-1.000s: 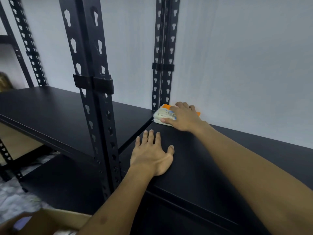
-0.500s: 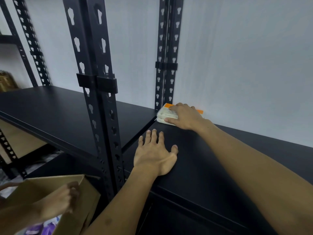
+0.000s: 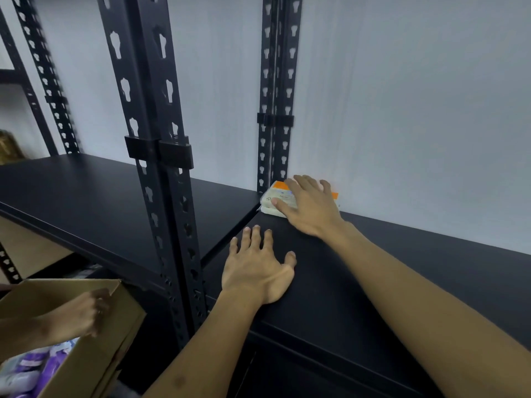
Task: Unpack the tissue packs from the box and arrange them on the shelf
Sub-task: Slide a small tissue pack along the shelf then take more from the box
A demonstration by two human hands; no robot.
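Head view: at the lower left, another person's hand point(image 3: 82, 317) grips a flap of the cardboard box point(image 3: 94, 354). The left hand point(image 3: 255, 272) lies flat, fingers released, on the black shelf point(image 3: 330, 297). The right hand point(image 3: 309, 206) rests spread on the tissue pack point(image 3: 275, 201) in the shelf's back left corner.

Looks like a storeroom or stockroom; black boltless metal shelving point(image 3: 86, 202) with keyhole-slotted uprights point(image 3: 149, 110) set against a bare pale wall point(image 3: 402, 96); an open cardboard box point(image 3: 94, 340) of wrapped goods down at lower left; a lone tissue pack point(image 3: 275, 201) shelved in the back corner.
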